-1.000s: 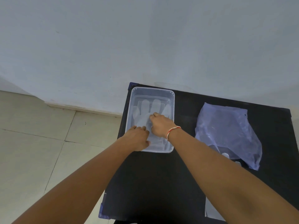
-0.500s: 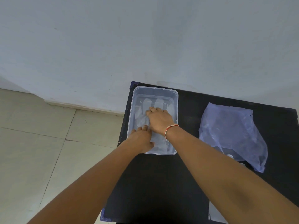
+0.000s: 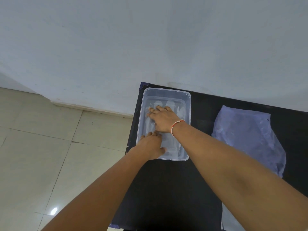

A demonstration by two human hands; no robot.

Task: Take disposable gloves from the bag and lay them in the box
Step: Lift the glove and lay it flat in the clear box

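Observation:
A clear plastic box (image 3: 166, 91) stands at the far left corner of a black table (image 3: 166, 189). Inside it lies a see-through disposable glove (image 3: 170, 104), its fingertips pointing toward the wall. My right hand (image 3: 164, 120) lies flat on the glove in the middle of the box, fingers spread and pressing down. My left hand (image 3: 150, 145) rests palm down at the box's near left corner, on the glove's cuff end. A crumpled bluish plastic bag (image 3: 246, 139) lies on the table to the right of the box, apart from both hands.
The table's left edge (image 3: 133, 130) runs close beside the box, with a tiled floor (image 3: 50, 155) below. A pale wall (image 3: 150, 39) rises right behind the table. Something white (image 3: 231, 220) shows at the table's near right edge.
My right hand has slid further toward the wall over the glove, from the box's near half to its middle. My left hand has stayed at the near left corner.

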